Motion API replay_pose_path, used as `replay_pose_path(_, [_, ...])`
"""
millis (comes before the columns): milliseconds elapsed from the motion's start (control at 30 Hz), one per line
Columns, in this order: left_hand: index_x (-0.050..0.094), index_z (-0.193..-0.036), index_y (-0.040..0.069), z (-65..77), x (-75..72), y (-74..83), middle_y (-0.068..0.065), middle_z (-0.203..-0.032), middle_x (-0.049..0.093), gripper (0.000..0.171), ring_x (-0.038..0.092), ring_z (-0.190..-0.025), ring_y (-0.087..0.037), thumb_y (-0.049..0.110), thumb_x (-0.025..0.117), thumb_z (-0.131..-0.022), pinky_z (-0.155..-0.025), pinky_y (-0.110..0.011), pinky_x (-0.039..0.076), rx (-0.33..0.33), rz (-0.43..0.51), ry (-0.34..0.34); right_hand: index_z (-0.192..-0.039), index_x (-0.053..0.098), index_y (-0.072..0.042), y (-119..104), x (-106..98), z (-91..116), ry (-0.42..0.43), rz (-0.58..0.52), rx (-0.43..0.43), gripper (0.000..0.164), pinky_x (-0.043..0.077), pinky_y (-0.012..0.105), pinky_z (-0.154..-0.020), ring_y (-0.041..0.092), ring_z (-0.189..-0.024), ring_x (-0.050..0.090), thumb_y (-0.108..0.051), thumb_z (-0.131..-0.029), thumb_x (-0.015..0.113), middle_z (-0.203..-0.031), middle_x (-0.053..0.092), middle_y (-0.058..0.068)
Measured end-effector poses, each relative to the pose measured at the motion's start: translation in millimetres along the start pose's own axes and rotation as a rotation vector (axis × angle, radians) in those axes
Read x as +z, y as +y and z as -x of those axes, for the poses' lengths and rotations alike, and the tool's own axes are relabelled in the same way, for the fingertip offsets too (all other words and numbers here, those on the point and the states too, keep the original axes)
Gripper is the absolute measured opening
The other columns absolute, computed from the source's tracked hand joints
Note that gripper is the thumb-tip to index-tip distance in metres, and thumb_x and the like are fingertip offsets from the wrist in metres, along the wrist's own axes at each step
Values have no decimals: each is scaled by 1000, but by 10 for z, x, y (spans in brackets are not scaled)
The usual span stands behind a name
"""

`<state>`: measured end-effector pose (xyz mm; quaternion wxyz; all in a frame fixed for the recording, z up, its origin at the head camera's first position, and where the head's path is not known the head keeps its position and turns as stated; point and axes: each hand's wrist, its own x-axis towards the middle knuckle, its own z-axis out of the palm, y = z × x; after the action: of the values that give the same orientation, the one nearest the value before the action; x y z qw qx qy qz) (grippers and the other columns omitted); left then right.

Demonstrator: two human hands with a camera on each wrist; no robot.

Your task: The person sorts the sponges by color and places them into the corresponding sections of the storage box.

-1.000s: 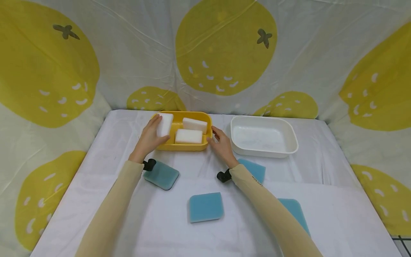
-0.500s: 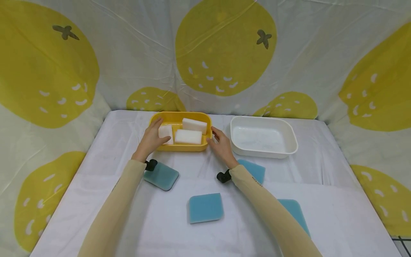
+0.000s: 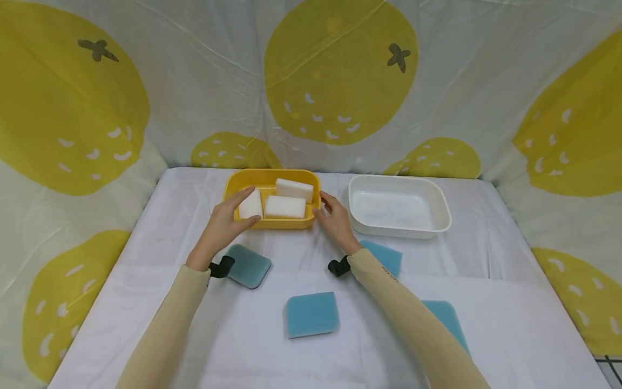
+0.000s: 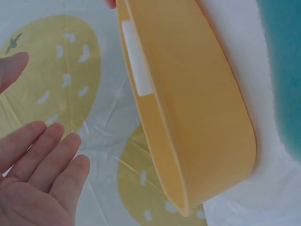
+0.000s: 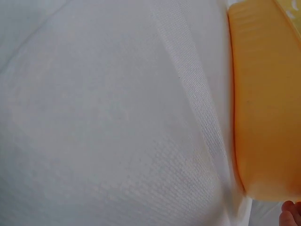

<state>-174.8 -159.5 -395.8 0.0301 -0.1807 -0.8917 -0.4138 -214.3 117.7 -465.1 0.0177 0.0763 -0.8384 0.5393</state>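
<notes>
A yellow tub (image 3: 264,223) holds white blocks that look like sponges: one at the left (image 3: 250,204), one at the front (image 3: 285,207) and one at the back (image 3: 294,189). My left hand (image 3: 221,224) hovers at the tub's left end, thumb and fingers spread with nothing between them. In the left wrist view the fingers (image 4: 66,160) are straight and apart from the tub. My right hand (image 3: 337,224) holds the tub's right end with thumb and finger at the wall. Only its fingertips (image 5: 289,214) show in the right wrist view.
A white tub (image 3: 399,208) stands right of the yellow one. Blue sponges lie nearer: at the left (image 3: 250,266), in the middle (image 3: 312,314), under the right forearm (image 3: 384,258) and at the right (image 3: 446,321). A lemon-print cloth (image 3: 340,70) hangs behind the table.
My left hand has lowered the white sponge into the tub's left end and let it go, then drawn back slightly towards me. My right hand has stayed at the tub.
</notes>
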Motion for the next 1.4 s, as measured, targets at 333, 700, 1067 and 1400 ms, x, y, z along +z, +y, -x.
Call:
replay_pose_path(333, [41,-146,11,351,-28,217,-9,-145,43,72,38,-133,-31,17,76,-83,-107,-53,32,108,19,-34,-142,40,3,-95,-87,9,1,-71,0,52,34,31,-108,26,-131,41,-5,-94,59,-144,41,17])
replay_pose_path(700, [44,-144,8,624,-35,192,-12,-142,47,74,43,-129,-32,15,79,-80,-103,-52,37,174,13,-72,-141,41,6,-239,-439,119,31,-177,-85,54,32,31,-109,28,-132,40,-10,-94,62,-144,42,19])
replay_pose_path(1067, [44,-145,11,804,-72,1,-11,-143,46,75,40,-131,-33,20,80,-79,-104,-52,36,124,12,-91,-137,37,17,-471,-945,336,98,-261,-133,48,28,47,-110,42,-131,36,5,-94,55,-141,38,32])
replay_pose_path(1400, [41,-145,7,906,-96,-277,-12,-146,42,75,36,-133,-35,19,78,-81,-102,-56,34,63,31,-145,-137,39,15,-300,-1319,409,175,-253,-96,46,37,25,-104,41,-131,37,4,-95,53,-140,40,31])
